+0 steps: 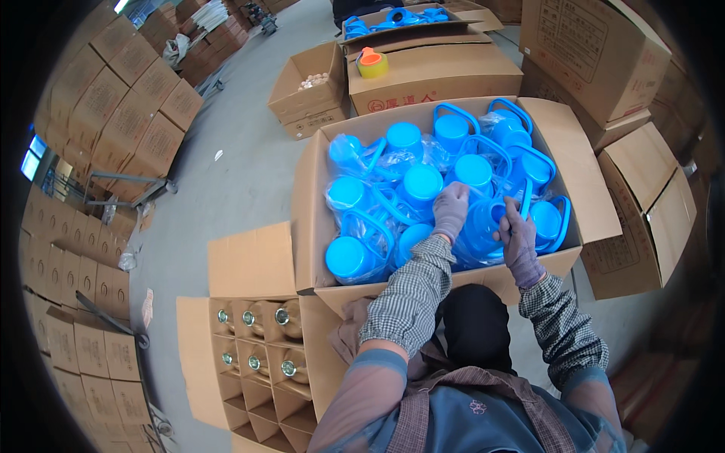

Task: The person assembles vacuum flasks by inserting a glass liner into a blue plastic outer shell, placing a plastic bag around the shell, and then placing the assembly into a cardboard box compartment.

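A large open carton (311, 215) in front of me is packed with several blue plastic thermos casings (423, 183), each with a loop handle, many in clear plastic bags. One casing (479, 226) at the near right lies tilted, its round opening toward me. My right hand (519, 243), in a grey-purple glove, is closed on this casing near its rim. Just left of it, my left hand (451, 211), gloved alike, has its fingers pressed together on the clear plastic bag (458, 245) around the casing. Its fingertips are partly hidden.
At the lower left, a divided carton (249, 392) holds several glass flask liners (289, 317) in its far cells. Behind the large carton, a tape dispenser (373, 65) lies on a closed box (438, 75). Stacked cartons (124, 113) line the left; more boxes (642, 211) stand right.
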A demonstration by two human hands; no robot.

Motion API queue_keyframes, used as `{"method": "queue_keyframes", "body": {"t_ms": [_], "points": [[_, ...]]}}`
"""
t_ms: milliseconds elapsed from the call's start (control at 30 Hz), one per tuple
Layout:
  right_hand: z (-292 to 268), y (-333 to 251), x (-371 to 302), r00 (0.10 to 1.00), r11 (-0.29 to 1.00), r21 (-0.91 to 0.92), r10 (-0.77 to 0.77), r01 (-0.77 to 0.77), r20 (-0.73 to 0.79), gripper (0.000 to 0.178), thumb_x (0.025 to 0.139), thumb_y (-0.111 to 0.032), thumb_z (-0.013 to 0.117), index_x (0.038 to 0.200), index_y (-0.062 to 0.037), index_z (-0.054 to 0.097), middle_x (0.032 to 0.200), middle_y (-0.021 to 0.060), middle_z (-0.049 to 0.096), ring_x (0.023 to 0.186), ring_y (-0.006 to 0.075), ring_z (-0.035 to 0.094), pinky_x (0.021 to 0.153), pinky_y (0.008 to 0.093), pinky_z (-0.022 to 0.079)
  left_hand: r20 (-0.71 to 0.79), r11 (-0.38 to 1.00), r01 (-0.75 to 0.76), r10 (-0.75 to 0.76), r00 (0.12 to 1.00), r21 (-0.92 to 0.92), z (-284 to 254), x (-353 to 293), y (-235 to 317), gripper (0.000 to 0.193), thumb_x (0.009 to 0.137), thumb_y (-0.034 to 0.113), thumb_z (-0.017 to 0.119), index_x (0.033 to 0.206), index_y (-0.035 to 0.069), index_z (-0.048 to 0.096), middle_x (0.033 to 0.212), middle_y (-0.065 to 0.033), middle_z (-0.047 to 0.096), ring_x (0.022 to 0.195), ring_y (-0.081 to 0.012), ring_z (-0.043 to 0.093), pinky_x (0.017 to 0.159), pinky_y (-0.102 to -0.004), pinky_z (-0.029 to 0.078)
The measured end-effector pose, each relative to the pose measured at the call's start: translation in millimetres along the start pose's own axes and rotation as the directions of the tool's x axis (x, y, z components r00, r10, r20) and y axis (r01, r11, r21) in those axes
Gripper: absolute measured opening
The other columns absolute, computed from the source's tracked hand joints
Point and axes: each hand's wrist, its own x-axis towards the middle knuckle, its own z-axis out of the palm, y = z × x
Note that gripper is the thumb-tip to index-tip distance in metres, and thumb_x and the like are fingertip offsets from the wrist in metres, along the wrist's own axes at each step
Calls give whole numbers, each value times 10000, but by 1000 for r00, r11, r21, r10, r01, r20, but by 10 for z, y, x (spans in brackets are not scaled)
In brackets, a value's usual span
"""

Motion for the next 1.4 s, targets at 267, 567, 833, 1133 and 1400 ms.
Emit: {"method": "queue_keyframes", "body": {"t_ms": [267,567,833,1133,1400], "points": [[-969,-67,432,855,140,-937,-468,320,223,534,840,-135,680,1326,-19,493,967,164,659,871,292,659,764,387,539,163,873,-488,482,861,-4,-780,241,665,309,870,276,677,1096,66,700,1095,-147,695,986,-361,657,862,-416,527],[912,-166,1143,433,-39,-515,-489,857,758,303,810,-143,713,1087,-44,641,977,159,658,929,350,641,812,431,525,420,348,-373,-66,905,860,-1561,1493,-547,417,806,334,663,1182,156,681,1292,-83,613,1288,-320,492,1094,-504,343],[2521,635,2556,904,-298,-866,-26,401,427,957,680,-626,720,1411,-68,452,1329,200,534,1212,376,558,992,453,469,372,406,-340,1,928,848,-1898,1185,-842,454,807,390,683,1198,159,667,1355,-83,552,1388,-394,361,1131,-544,272],[2093,-89,2437,337,-313,-392,-215,865,917,882,688,-485,744,1418,-86,451,1275,246,533,1130,406,559,972,476,473,389,461,-372,61,919,806,-1835,1219,-1040,460,814,364,680,1221,150,661,1360,-75,558,1374,-392,378,1146,-507,271],[444,-953,703,699,-214,-669,128,712,703,962,669,-528,802,1433,-70,439,1183,260,545,1068,399,596,897,475,503,207,724,-359,295,933,589,-1737,1678,-397,457,823,293,669,1263,178,625,1341,-110,565,1212,-312,564,1033,-450,443]]}}
